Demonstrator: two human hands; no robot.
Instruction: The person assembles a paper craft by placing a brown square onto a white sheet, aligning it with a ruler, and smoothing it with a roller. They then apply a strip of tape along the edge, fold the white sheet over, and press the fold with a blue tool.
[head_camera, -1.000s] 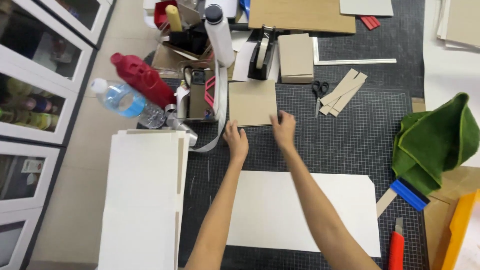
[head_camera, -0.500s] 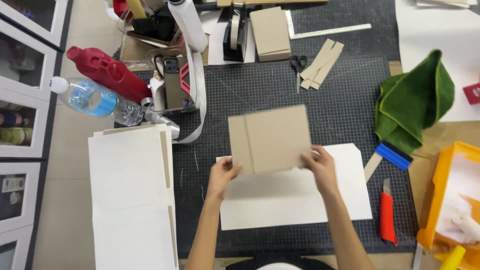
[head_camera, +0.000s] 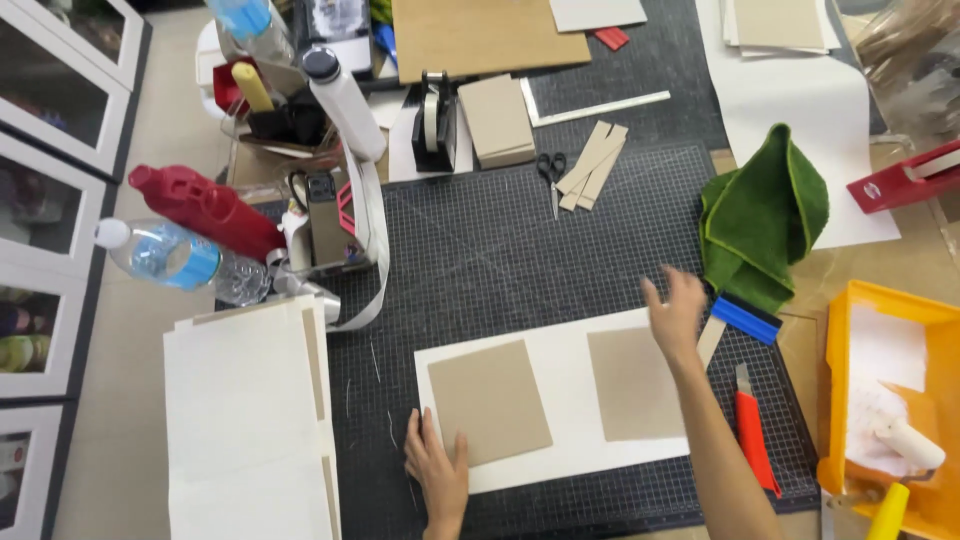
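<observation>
On the white sheet (head_camera: 570, 400), left hand (head_camera: 437, 468) flat beside brown board (head_camera: 488, 400), right hand (head_camera: 677, 312) lifted, grip apart.

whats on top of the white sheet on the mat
Two grey boards lie flat on the white sheet: the left board and the right board. The left hand rests at the sheet's lower left edge. The right arm covers part of the right board.
</observation>
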